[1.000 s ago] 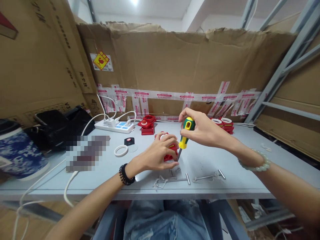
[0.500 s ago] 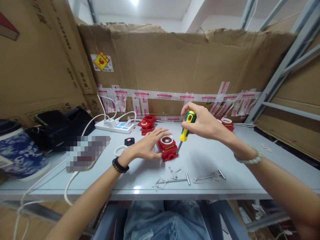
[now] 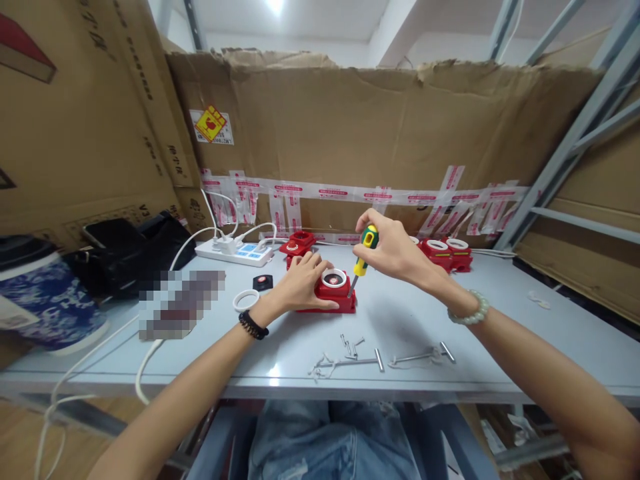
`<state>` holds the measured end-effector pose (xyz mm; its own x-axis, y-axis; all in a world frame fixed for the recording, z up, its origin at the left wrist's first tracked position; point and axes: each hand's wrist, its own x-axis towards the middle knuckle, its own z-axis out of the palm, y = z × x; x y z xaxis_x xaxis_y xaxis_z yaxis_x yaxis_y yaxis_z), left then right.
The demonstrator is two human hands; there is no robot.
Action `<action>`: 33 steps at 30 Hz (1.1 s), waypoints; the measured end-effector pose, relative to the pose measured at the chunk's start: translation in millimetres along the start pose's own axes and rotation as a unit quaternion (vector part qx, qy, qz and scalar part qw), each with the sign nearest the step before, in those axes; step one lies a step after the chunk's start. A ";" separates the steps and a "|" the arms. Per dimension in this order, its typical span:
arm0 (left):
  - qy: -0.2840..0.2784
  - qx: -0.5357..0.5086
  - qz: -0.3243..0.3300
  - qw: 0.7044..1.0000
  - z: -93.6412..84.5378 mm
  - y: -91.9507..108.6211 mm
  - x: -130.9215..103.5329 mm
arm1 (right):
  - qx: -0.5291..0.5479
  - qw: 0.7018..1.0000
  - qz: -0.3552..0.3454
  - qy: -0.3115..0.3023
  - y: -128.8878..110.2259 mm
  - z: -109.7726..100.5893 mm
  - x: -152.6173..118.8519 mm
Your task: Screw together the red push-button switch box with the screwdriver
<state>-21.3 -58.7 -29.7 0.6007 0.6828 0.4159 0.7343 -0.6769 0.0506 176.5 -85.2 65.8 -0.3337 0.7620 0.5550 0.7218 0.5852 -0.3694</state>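
A red housing (image 3: 336, 301) with a white ring (image 3: 333, 272) and a black centre on top rests on the table. My left hand (image 3: 303, 283) is closed on its left side, thumb along the near face, fingers over the back. In my right hand (image 3: 385, 248) is a screwdriver (image 3: 369, 245) with a yellow and green handle, held tilted. Its tip meets the right end of the housing; a screw there is too small to make out. Several loose screws (image 3: 347, 344) lie in front, near two T-shaped metal rods (image 3: 350, 362) (image 3: 420, 355) with white string.
More red housings (image 3: 440, 253) stand at the back right, and red parts (image 3: 299, 243) at the back left. Left of my hand are a black part (image 3: 263, 283), a white ring (image 3: 246, 301), a phone (image 3: 183, 307), a power strip (image 3: 235, 252) with cables and a patterned cup (image 3: 50, 300).
The red housing has turned so that its long side faces me. My left hand has closed more firmly round it. The screwdriver has shifted slightly left, its tip staying at the housing's end.
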 end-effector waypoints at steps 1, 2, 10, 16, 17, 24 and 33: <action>0.002 -0.018 -0.003 1.000 1.3 0.1 -0.5 | -0.002 1.000 0.001 0.000 1.2 1.0 0.1; -0.001 -0.045 -0.005 0.999 2.6 0.0 -1.0 | -0.003 1.000 0.002 0.000 2.3 1.8 0.2; -0.067 -0.184 -0.047 0.980 4.6 1.5 -2.4 | -0.012 1.000 0.015 -0.006 -0.3 -0.5 -1.0; -0.058 -0.189 -0.041 0.979 4.7 2.5 -2.4 | -0.017 1.000 0.022 -0.007 -4.5 -2.7 -3.1; -0.056 -0.190 -0.041 0.979 4.9 2.4 -2.5 | -0.020 1.000 0.022 -0.008 -4.3 -2.7 -3.2; -0.053 -0.200 -0.043 0.977 5.4 1.6 -2.7 | -0.022 0.999 0.032 -0.008 -3.6 -2.5 -2.5; -0.056 -0.200 -0.041 0.977 4.0 2.8 -2.4 | -0.027 0.999 0.025 -0.004 -1.6 -1.0 -2.9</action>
<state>-19.4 -61.1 -34.2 0.5913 0.7504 0.2953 0.6125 -0.6561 0.4409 176.9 -88.6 65.4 -0.3002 0.7923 0.5312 0.7695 0.5302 -0.3561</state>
